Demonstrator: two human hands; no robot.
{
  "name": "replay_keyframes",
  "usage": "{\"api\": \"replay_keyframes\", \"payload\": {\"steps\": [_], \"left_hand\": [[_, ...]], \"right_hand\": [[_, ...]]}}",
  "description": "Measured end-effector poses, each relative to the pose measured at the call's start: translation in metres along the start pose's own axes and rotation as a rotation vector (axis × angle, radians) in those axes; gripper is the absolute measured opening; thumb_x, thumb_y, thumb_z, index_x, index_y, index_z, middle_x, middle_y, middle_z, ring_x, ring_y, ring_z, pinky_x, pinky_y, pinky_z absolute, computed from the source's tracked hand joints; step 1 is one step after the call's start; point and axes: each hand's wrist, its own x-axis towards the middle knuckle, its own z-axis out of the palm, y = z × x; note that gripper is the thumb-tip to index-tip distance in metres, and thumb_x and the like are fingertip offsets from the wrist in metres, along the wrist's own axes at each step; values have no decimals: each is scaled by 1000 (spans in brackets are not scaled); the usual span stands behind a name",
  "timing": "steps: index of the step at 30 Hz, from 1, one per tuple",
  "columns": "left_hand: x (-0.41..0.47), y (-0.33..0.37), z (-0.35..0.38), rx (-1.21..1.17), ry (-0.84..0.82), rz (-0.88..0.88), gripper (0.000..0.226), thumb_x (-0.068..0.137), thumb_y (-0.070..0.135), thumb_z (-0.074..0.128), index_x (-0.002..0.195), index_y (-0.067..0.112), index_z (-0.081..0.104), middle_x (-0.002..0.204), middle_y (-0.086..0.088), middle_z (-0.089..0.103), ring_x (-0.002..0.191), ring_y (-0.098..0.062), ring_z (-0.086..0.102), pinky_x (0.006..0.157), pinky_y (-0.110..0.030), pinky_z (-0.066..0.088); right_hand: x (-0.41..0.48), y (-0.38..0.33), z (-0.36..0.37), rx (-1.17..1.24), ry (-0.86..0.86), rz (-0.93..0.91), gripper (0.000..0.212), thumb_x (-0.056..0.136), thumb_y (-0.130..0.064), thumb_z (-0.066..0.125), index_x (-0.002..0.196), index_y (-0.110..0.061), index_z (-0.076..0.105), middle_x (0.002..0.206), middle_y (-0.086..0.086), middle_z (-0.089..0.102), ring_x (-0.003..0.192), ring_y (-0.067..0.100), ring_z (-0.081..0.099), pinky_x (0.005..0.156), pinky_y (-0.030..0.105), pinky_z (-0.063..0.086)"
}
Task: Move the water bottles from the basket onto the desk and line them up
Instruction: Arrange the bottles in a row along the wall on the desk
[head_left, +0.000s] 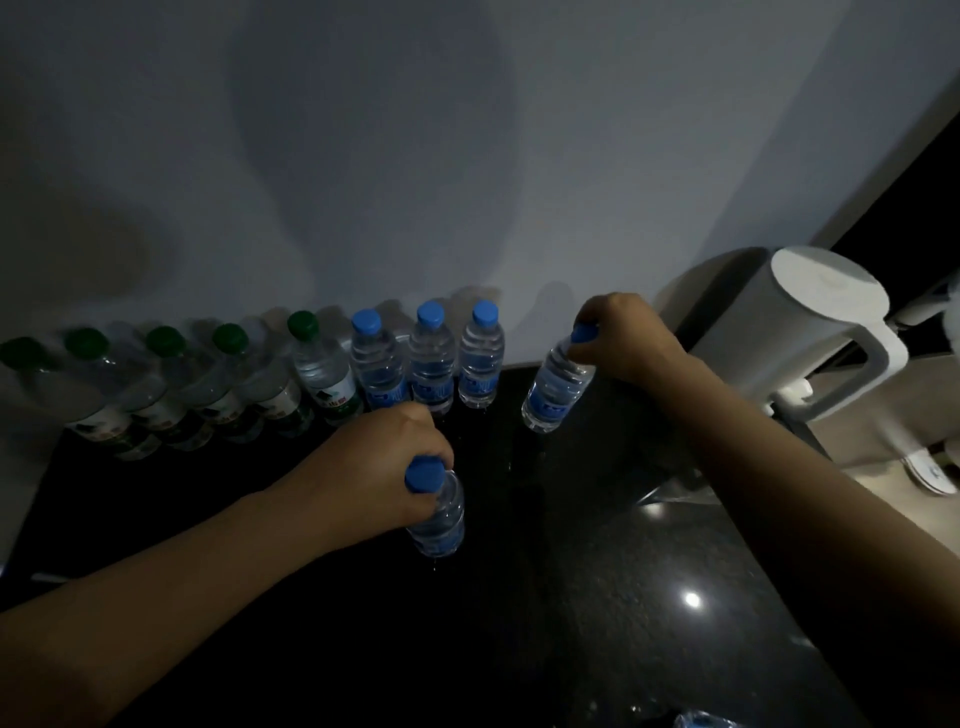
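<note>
A row of water bottles stands along the wall on the dark desk (649, 597): several green-capped bottles (218, 379) on the left, then three blue-capped bottles (431, 358). My left hand (384, 462) grips the neck of a blue-capped bottle (439, 514) held upright in front of the row. My right hand (623, 338) grips the cap end of another blue-capped bottle (553, 389), tilted, just right of the row's end. The basket is out of sight.
A white electric kettle (826, 332) stands at the right, close to my right forearm. Another blue cap (701, 719) peeks in at the bottom edge. The wall runs right behind the row. The scene is dim.
</note>
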Motion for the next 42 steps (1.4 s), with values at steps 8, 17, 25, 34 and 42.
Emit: {"api": "replay_keyframes", "payload": {"steps": [8,17,25,34,42], "left_hand": [[6,-14,-4,-45,45,-54,26,69,18,72,93,27,71,90,15,52,82,-4,56,75,-26,49],[12,-27,-7,-78,27,-95,26,73,19,72,97,26,70,93,14,52,84,-3,55,79,-27,48],[20,-35,-11,-66,41,-91,26,73,20,72,98,26,70,91,18,50,85,-2,54,76,-20,44],[36,-37,-14,-11,30,-28,25,69,21,71,93,26,70,89,17,52,83,0,53,72,-16,40],[74,-20,-30,41,46,4,25,66,21,72,90,27,71,78,18,54,77,-1,55,68,-21,42]], "right_hand": [[45,-5,18,11,-1,-16,29,82,-16,69,110,-9,62,110,10,60,97,21,57,80,28,46],[71,-15,26,-22,-37,-42,30,82,-13,68,111,-5,63,111,13,61,101,25,58,89,36,51],[80,-19,35,-42,-44,-43,29,84,-12,65,112,-3,62,112,15,61,102,27,58,91,40,51],[74,-13,40,39,-19,-36,38,85,-13,65,122,-6,56,119,14,58,104,26,57,89,33,47],[20,29,49,110,-28,145,59,83,-22,70,135,-7,46,125,16,58,110,26,59,95,40,50]]}}
